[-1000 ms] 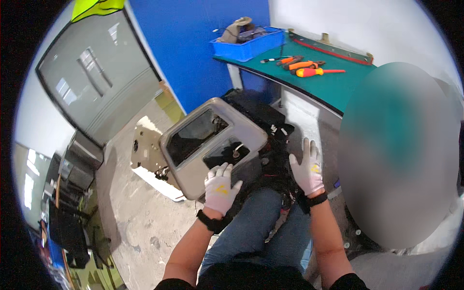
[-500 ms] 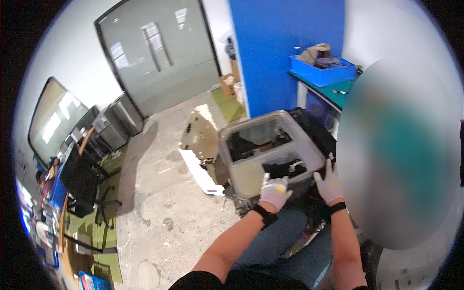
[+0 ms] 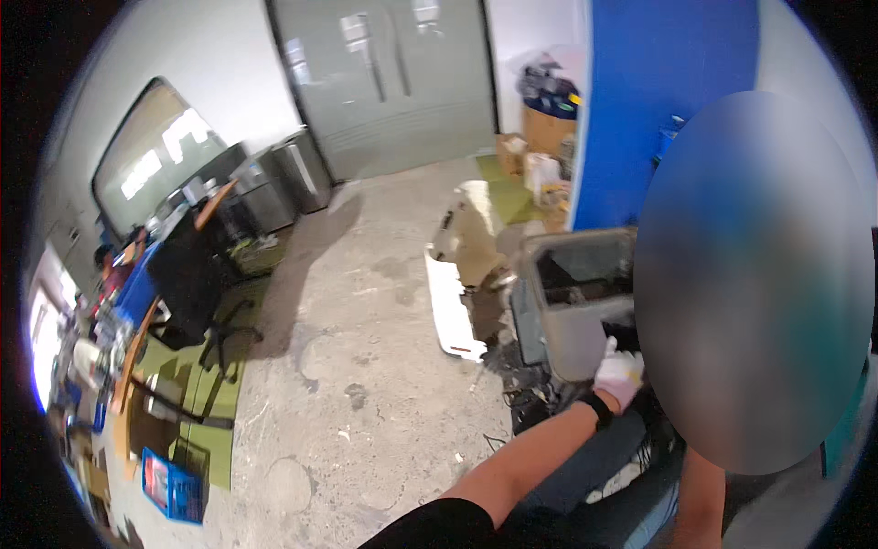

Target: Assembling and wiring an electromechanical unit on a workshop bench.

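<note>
A grey plastic panel (image 3: 583,336) with rounded corners and a window-like opening stands over my knees, its right side lost behind a blurred patch. My left hand (image 3: 620,373), in a white glove with a black wristband, grips its near edge, one finger sticking up. Dark material (image 3: 620,335) shows on the panel just beyond that hand. Of my right arm only the forearm comes in at the bottom right; the blurred patch covers that hand. Dark loose parts (image 3: 535,403) lie on the floor left of the panel.
A white and beige plastic housing (image 3: 455,297) lies on the concrete floor left of the panel. A blue partition (image 3: 672,82) rises behind it. Cardboard boxes (image 3: 549,133) stand by the glass doors (image 3: 389,91). An office chair (image 3: 187,293) and blue crate (image 3: 172,489) are at left.
The view has swung left, so the panel and my hands sit further right in the picture. My right hand has gone behind the blurred patch. My left hand stays at the panel's near edge.
</note>
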A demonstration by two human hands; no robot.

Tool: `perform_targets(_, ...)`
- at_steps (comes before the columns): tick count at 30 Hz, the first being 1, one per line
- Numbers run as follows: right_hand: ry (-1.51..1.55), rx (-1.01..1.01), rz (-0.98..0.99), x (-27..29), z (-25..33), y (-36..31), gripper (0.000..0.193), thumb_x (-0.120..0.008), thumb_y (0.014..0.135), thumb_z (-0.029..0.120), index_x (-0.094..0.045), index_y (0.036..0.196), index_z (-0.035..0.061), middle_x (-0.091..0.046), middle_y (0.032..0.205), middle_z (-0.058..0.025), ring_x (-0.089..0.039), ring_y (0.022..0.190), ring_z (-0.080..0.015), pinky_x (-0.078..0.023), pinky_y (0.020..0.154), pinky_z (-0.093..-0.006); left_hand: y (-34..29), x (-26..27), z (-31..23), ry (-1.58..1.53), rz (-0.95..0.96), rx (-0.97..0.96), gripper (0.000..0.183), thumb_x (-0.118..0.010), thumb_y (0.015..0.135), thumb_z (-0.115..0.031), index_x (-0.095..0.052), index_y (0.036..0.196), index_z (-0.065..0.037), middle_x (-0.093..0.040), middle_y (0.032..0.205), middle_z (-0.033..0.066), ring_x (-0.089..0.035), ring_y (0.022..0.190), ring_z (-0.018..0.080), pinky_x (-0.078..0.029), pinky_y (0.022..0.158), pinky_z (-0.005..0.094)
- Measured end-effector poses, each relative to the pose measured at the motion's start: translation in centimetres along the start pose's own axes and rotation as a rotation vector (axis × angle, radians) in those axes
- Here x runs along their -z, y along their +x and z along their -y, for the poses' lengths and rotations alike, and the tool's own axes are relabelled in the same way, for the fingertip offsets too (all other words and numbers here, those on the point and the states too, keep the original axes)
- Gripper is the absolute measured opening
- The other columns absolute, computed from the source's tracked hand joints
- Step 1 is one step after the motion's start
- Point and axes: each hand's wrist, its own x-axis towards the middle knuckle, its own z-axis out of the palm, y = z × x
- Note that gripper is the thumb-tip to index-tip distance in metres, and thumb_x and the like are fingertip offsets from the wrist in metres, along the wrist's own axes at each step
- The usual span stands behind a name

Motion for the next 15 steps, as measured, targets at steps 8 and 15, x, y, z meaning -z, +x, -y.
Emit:
perform_targets(8,0.056,-0.482,0.111,-7.9,-8.1,-3.9,0.080,-0.052,0.086,0.048,-0.021,0.144,0.0025,-0.027,0.145,-0.0276,-0.026,0.135,-0.0414,-0.024,0.110,-0.0441,0.3,0.8,2.9,0.184,0.014,-0.066,0.043,-0.060,0.081,-0.048,-0.058,0.097,-0.009,-0.066,0.083,0.0085,-0.064,0.084,0.0251,-0.034,0.094,0.0430)
perform_targets(15,0.525,-0.571,0.317,-2.6,-6.6,-10.2,0.060,-0.050,0.087,0.048,-0.056,0.121,-0.0011,-0.059,0.117,-0.0240,-0.053,0.114,-0.0372,-0.039,0.098,-0.0414,1.3,2.1,2.1,0.073,0.179,-0.015,0.045,-0.065,0.079,-0.046,-0.056,0.097,-0.006,-0.067,0.093,0.0162,-0.063,0.092,0.0338,-0.034,0.099,0.0434)
